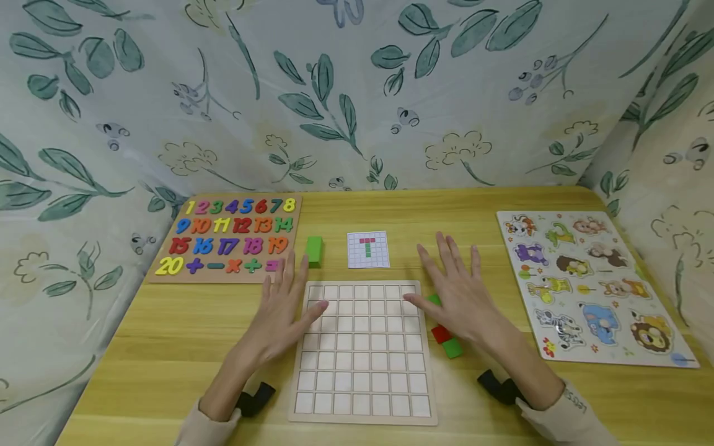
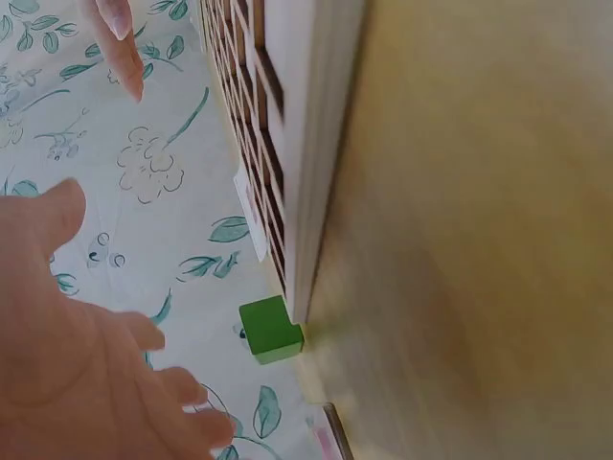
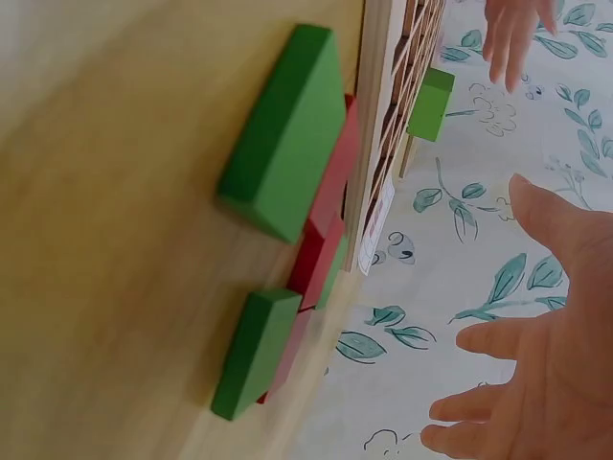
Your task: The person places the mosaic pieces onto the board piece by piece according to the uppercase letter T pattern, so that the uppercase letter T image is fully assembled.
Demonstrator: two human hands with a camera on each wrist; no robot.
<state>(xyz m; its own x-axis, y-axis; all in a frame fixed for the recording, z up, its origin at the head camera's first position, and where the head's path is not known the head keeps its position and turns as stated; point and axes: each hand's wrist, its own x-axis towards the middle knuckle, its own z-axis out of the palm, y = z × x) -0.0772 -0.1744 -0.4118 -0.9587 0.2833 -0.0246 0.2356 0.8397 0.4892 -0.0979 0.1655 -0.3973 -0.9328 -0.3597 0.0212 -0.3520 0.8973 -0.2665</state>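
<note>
A wooden grid board (image 1: pixel 362 353) with white squares lies in the middle of the table. The left hand (image 1: pixel 281 313), fingers spread, hovers by its upper left edge, holding nothing. Over the right edge the right hand (image 1: pixel 460 303) spreads its fingers, partly hiding green and red blocks (image 1: pixel 440 335). In the right wrist view these blocks (image 3: pixel 284 134) lie beside the board. A green block (image 1: pixel 315 251) stands above the board's top left corner, near the left fingertips. Behind the board lies a card (image 1: pixel 367 249) printed with a red and green T shape on a grid.
A number board (image 1: pixel 223 238) with coloured numerals and signs lies at the back left, its lower right corner partly behind the left fingers. On the right lies an animal puzzle board (image 1: pixel 597 288). Patterned cloth (image 1: pixel 357 93) hangs behind the table.
</note>
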